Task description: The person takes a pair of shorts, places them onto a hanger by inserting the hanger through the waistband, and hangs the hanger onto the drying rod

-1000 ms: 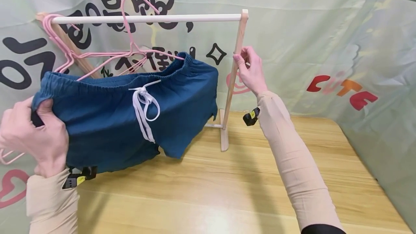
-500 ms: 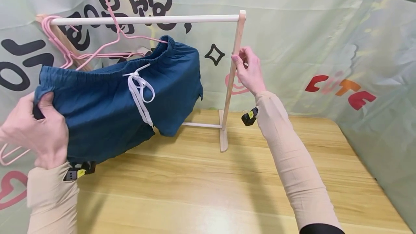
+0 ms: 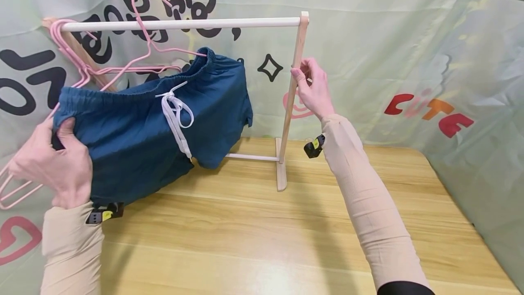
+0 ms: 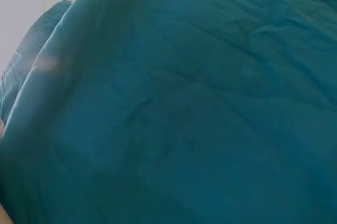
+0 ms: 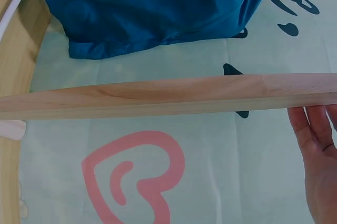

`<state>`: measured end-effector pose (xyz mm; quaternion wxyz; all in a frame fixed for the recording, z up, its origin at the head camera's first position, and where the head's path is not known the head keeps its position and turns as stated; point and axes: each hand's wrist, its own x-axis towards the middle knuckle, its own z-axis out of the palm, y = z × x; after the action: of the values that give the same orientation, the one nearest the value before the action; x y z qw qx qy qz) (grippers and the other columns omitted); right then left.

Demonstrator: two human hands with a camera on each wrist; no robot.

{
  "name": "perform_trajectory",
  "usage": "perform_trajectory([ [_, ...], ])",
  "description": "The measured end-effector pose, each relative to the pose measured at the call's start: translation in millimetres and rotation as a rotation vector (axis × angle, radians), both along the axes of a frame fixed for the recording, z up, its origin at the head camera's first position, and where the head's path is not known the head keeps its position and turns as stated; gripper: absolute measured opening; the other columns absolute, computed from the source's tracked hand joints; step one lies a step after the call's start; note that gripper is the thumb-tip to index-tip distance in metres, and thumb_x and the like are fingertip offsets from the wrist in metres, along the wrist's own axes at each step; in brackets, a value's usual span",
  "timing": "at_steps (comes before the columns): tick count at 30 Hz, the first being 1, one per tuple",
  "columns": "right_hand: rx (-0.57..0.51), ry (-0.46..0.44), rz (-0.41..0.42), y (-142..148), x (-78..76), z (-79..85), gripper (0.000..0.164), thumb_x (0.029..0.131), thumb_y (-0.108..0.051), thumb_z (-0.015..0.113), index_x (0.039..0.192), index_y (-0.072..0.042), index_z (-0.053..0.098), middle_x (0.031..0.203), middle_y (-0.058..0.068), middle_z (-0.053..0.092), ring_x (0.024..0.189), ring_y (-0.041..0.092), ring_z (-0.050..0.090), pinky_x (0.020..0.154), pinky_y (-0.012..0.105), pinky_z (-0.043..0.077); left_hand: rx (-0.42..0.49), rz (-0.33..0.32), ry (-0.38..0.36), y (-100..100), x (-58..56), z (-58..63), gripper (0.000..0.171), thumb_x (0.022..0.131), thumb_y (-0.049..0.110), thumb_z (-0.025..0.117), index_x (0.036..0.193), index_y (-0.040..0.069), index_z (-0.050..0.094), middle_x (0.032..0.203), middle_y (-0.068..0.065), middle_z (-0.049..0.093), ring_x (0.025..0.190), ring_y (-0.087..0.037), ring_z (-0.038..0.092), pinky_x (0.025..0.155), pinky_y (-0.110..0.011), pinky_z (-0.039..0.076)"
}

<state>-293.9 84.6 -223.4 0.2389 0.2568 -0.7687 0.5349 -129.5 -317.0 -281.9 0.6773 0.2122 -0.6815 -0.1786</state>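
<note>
Blue shorts with a white drawstring hang over a pink hanger, which runs inside the waistband. My left hand grips the waistband's left corner, thumb in front. The hanger's hook rises above the rack's white rail, its neck crossing in front of the rail and its tip above it. My right hand pinches the rack's wooden upright between thumb and fingers; its fingertips meet the wood's edge in the right wrist view. Blue cloth fills most of the left wrist view.
Several pink hangers hang bunched at the rail's left end, partly behind the shorts. The rack stands on a wooden table with its foot on the tabletop. A printed curtain closes off the back and right.
The shorts' right side and the hanger hook have moved left and up, the hook dipping slightly since half a second ago. My left hand has shifted slightly right; the right hand stays on the upright.
</note>
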Motion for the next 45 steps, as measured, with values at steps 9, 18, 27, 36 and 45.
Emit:
perform_trajectory([
  [9,0.005,-0.003,0.0,-1,1.8,0.9,0.025,0.091,-0.019,0.049,0.101,0.004,0.048,0.077,-0.005,0.048,0.069,0.013,0.049,0.061,0.019,0.046,-0.028,0.002,-0.013,-2,-1.4,-11.9,0.028,0.083,0.04,0.057,0.092,0.016,0.069,0.095,-0.004,0.069,0.091,-0.033,0.054,0.086,-0.036,0.023],
  [18,0.007,-0.002,-0.004,0,1.5,0.6,0.026,0.091,-0.02,0.049,0.1,0.004,0.048,0.077,-0.004,0.048,0.069,0.015,0.048,0.06,0.016,0.044,-0.022,0.004,-0.009,-1,-3.9,-21.6,0.031,0.083,0.038,0.058,0.089,0.01,0.068,0.088,-0.012,0.067,0.087,-0.035,0.055,0.084,-0.038,0.025],
  [27,0.013,-0.007,-0.006,0,1.9,0.0,0.026,0.091,-0.02,0.049,0.101,0.004,0.048,0.078,-0.004,0.049,0.071,0.015,0.05,0.069,0.031,0.05,-0.012,-0.006,-0.023,0,-2.1,-27.8,0.035,0.085,0.039,0.055,0.09,0.006,0.067,0.091,-0.013,0.067,0.089,-0.035,0.055,0.083,-0.04,0.023],
  [36,0.019,-0.005,-0.015,-1,2.7,1.2,0.025,0.091,-0.019,0.048,0.102,0.004,0.048,0.078,-0.003,0.049,0.071,0.016,0.05,0.062,0.023,0.048,-0.057,0.03,0.02,-7,-5.1,-36.5,0.03,0.083,0.038,0.058,0.087,0.009,0.067,0.087,-0.01,0.067,0.083,-0.034,0.056,0.077,-0.044,0.026],
  [45,0.016,-0.006,-0.003,0,2.9,1.3,0.026,0.091,-0.019,0.048,0.101,0.004,0.048,0.077,-0.001,0.048,0.072,0.022,0.05,0.059,0.019,0.046,-0.039,0.046,0.019,-11,-3.7,-41.5,0.029,0.083,0.038,0.058,0.087,0.011,0.068,0.089,-0.007,0.069,0.086,-0.031,0.057,0.077,-0.042,0.026],
])
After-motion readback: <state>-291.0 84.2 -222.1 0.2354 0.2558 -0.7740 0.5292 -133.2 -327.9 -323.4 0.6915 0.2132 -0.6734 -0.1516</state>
